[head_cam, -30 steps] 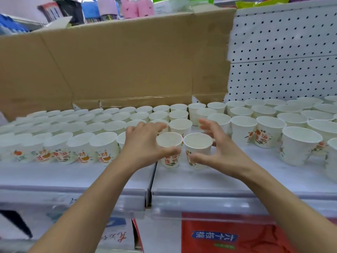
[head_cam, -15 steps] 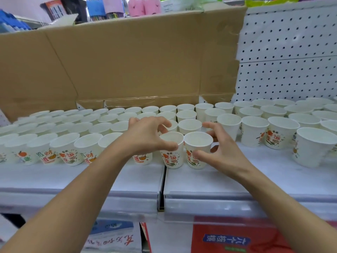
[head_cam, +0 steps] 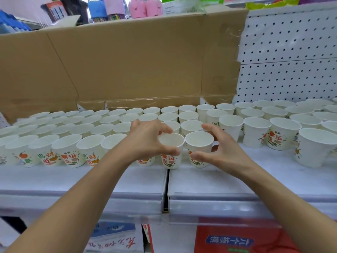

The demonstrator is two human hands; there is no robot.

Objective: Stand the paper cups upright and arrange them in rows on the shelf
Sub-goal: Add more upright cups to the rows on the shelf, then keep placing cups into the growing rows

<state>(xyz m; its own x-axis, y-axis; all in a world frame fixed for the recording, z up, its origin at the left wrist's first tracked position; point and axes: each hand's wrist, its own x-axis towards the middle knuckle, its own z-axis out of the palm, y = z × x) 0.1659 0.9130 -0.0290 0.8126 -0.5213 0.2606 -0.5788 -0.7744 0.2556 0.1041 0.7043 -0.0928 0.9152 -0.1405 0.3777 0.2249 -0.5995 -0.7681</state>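
Left hand (head_cam: 151, 141) was gripping the left cup (head_cam: 171, 161) by its rim and right hand (head_cam: 224, 152) was curled loosely round the right cup (head_cam: 198, 141), both upright side by side between the palms on the shelf (head_cam: 218, 179), so I figured light, squeeze-free nudges into line were the way.

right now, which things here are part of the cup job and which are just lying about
Job: left hand gripping left front cup; right hand curled round right front cup; rows of cups; shelf.
Lying about: cardboard box; pegboard; pink items up top; red package below.
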